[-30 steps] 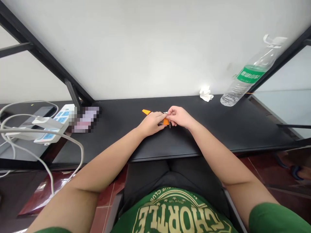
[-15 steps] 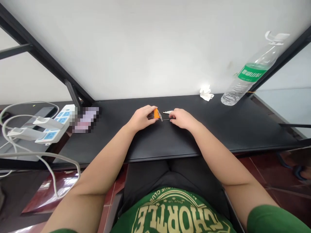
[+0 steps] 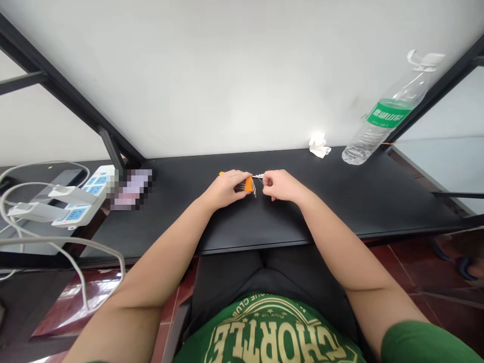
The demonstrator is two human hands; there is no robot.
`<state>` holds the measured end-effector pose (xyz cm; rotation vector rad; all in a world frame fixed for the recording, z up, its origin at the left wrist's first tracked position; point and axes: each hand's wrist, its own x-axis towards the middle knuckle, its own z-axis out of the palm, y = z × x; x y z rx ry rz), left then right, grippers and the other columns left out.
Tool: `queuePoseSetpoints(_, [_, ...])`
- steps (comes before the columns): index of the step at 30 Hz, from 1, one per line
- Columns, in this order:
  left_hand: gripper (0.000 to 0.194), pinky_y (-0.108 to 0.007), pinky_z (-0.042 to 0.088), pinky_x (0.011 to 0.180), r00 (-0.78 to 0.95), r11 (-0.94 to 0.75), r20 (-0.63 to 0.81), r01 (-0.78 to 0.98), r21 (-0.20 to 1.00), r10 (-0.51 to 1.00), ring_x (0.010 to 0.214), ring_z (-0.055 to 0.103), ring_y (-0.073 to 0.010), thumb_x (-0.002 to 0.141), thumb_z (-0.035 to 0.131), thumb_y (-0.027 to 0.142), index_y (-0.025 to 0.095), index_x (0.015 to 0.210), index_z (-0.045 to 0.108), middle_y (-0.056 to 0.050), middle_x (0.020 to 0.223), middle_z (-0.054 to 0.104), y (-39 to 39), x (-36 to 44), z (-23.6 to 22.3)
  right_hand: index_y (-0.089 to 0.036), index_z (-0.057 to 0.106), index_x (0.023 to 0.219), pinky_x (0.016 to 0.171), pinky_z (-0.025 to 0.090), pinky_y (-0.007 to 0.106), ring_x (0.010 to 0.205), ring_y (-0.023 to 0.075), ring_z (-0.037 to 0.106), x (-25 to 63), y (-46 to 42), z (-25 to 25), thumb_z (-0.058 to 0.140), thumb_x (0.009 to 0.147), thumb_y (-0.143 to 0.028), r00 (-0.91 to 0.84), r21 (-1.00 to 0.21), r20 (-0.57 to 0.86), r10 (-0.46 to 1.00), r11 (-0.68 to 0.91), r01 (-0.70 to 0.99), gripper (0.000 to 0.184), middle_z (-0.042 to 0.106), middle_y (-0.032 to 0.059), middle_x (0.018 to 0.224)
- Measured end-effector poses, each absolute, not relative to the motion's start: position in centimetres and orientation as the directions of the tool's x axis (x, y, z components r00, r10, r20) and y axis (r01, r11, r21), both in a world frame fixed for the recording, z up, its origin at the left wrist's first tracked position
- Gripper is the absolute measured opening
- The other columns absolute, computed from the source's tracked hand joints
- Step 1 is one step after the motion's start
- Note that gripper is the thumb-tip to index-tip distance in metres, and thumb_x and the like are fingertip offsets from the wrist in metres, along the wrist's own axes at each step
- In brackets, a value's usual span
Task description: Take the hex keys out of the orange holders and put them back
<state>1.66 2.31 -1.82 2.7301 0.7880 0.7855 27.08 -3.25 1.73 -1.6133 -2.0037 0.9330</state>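
Orange holder [image 3: 248, 184] staying gripped while the right hand [image 3: 280, 184] is working just beside it

In the head view, the gap between the hands is looking narrower than half a second ago, when a thin rod [image 3: 260, 181] was showing plainly between them. Now that rod is nearly hiding at the right fingers, which appear to be clamping on it, though it is too small to be sure. An orange patch [image 3: 221, 173] is peeping out again behind the left hand [image 3: 226, 187]; I cannot tell whether it belongs to the holder. Work is apparently continuing rod by rod, with several metal rods [image 3: 253, 190] still sitting in the holder.

Left fingers are closing around the holder over the middle of the black desk [image 3: 234, 227], thumb on the near side, rod ends poking out rightward. Right fingers are curling together in a pinch, near some loose rods [image 3: 257, 176] that are lying beyond the gap. Both forearms are slanting inward across the desk's near edge, palms facing down and inward, wrists nearly straight.
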Motion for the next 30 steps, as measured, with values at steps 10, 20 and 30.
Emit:
queuePoseSetpoints(10, [0.047,-0.038,0.059,0.098,0.721,-0.848,0.450,0.417,0.326,0.527,0.109,0.073,-0.0247,0.095,0.074,0.032,0.023,0.141,0.067,-0.010,0.121,0.077,2.1,1.8,-1.5,-0.021,0.064,0.082,0.055,0.050,0.024,0.055,0.0134,0.065,27.5,-3.1,1.9,0.064,0.075,-0.012,-0.296,-0.869,-0.013,0.955,0.135,0.475,0.012,0.066,-0.0023,0.071])
queuePoseSetpoints(20, [0.049,-0.037,0.059,0.097,0.722,-0.855,0.461,0.408,0.320,0.517,0.106,0.072,-0.0239,0.095,0.075,0.031,0.023,0.143,0.067,-0.009,0.119,0.077,2.1,1.7,-1.7,-0.020,0.068,0.082,0.054,0.051,0.023,0.054,0.0123,0.063,28.1,-2.8,1.7,0.068,0.076,-0.013,-0.302,-0.903,0.000,0.953,0.130,0.410,0.010,0.065,-0.0012,0.071])
queuePoseSetpoints(30, [0.048,-0.037,0.060,0.094,0.729,-0.852,0.446,0.403,0.335,0.520,0.105,0.072,-0.0239,0.096,0.074,0.032,0.024,0.143,0.067,-0.010,0.120,0.077,2.0,1.7,-1.7,-0.020,0.071,0.084,0.053,0.051,0.023,0.055,0.0120,0.062,28.4,-2.8,1.7,0.069,0.078,-0.016,-0.308,-0.914,0.003,0.952,0.128,0.386,0.007,0.067,-0.0009,0.072])
